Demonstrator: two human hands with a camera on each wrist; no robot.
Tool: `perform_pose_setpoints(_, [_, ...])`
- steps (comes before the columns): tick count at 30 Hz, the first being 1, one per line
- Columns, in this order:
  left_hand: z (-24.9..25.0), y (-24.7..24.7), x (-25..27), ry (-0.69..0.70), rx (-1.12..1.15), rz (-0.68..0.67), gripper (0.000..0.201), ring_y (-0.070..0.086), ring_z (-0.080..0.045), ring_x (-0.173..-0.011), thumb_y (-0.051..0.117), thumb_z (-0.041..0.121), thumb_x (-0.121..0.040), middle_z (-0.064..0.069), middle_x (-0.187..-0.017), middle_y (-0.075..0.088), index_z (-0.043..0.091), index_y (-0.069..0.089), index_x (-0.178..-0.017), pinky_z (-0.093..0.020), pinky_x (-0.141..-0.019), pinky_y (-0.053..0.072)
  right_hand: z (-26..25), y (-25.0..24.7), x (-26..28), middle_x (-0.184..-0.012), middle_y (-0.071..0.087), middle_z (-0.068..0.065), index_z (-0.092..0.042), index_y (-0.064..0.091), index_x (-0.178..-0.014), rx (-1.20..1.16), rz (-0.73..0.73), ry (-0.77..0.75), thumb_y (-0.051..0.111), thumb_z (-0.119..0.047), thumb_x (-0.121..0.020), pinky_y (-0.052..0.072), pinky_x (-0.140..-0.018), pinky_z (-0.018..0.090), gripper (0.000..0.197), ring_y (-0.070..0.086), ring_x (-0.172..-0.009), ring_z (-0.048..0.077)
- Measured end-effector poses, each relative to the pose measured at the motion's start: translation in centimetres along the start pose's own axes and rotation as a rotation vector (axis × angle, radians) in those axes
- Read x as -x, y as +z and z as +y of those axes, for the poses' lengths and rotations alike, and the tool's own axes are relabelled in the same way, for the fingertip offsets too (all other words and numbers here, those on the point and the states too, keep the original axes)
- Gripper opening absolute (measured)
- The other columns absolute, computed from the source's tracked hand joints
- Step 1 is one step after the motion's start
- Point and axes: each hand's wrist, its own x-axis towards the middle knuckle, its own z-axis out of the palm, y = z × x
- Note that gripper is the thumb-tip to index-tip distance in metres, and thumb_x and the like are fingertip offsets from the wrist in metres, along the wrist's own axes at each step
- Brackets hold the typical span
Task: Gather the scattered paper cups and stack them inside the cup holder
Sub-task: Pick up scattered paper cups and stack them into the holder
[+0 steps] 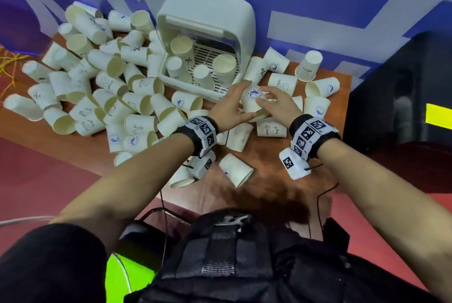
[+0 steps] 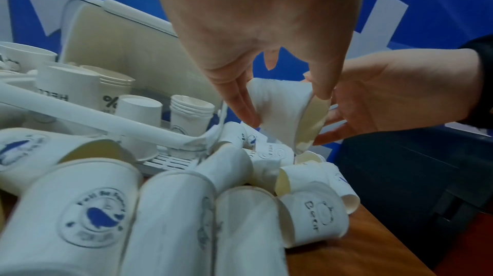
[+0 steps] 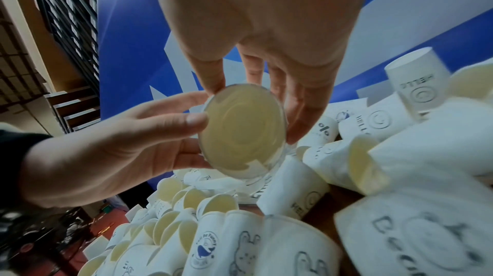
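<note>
paper cup (image 1: pixel 253 99) raised just in front of the cup holder (image 1: pixel 205 40), over the table (image 1: pixel 274 180) | grip: left hand (image 1: pixel 231 109) and right hand (image 1: pixel 281 104) both clasp its wall | handling, my guess: light, thin, easily crushed (mouth already looks oval) | best held low near the stiffer base, gently

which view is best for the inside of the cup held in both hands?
Right wrist: the held cup faces the lens, its cream inside open between the left hand and right hand. Left wrist shows its side wall, mouth edge-on. Head shows only its outside and blue logo.
</note>
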Motion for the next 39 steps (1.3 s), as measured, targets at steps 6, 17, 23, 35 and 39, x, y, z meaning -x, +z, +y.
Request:
perform_pose_setpoints(6, [-3.4, -4.8, -0.3, 0.013, 0.008, 0.068, 0.074, 0.045, -0.012, -0.119, 0.069, 0.029, -0.086, -0.007, -0.147, 0.032, 0.011, 0.029, -0.146, -0.008, -0.092, 0.042, -3.1, 3.8, -2.3, -0.114, 0.059, -0.002, -0.014, 0.057, -0.124, -0.029, 0.058, -0.063, 0.057, -0.031, -0.094, 0.038, -0.085, 0.014, 0.035, 0.053, -0.105, 0.007])
perform_pose_setpoints(17, [-7.3, -10.4, -4.8, 0.032, 0.028, 0.037, 0.063, 0.053, -0.022, -0.114, 0.065, 0.034, -0.089, -0.008, -0.147, 0.033, 0.017, 0.038, -0.143, -0.026, -0.094, 0.050, -6.2, 6.8, -7.3, -0.123, 0.061, -0.002, -0.016, 0.059, -0.124, -0.058, 0.185, -0.074, 0.049, -0.029, -0.097, 0.042, -0.098, 0.025, 0.031, 0.054, -0.113, 0.011])
perform_pose_setpoints(23, [-8.2, -11.5, -6.8, 0.091, 0.047, 0.027, 0.044, 0.042, -0.013, -0.127, 0.051, 0.027, -0.099, -0.008, -0.144, 0.044, 0.013, 0.046, -0.140, -0.023, -0.101, 0.040, -6.2, 7.4, -8.6, -0.130, 0.057, 0.001, -0.012, 0.056, -0.128, -0.044, 0.226, -0.072, 0.045, -0.024, -0.100, 0.036, -0.092, 0.012, 0.033, 0.051, -0.114, 0.007])
perform_pose_setpoints(35, [-10.5, -11.5, -9.0, -0.021, 0.041, -0.022, 0.042, 0.044, -0.020, -0.131, 0.036, 0.028, -0.104, -0.008, -0.142, 0.050, 0.010, 0.046, -0.140, -0.013, -0.095, 0.027, -5.5, 8.3, -10.8, -0.115, 0.064, 0.003, -0.012, 0.061, -0.124, 0.030, 0.307, -0.002, 0.049, -0.026, -0.098, 0.047, -0.092, 0.027, 0.032, 0.061, -0.101, 0.016])
perform_pose_setpoints(39, [-10.7, -11.7, -9.5, -0.037, 0.074, -0.035, 0.038, 0.055, -0.022, -0.117, 0.036, 0.025, -0.104, -0.009, -0.131, 0.059, 0.012, 0.049, -0.138, -0.022, -0.092, 0.043, -5.4, 8.5, -11.3, -0.101, 0.062, -0.004, -0.016, 0.056, -0.128, -0.040, 0.314, 0.059, 0.049, -0.021, -0.097, 0.054, -0.088, 0.039, 0.033, 0.066, -0.091, 0.022])
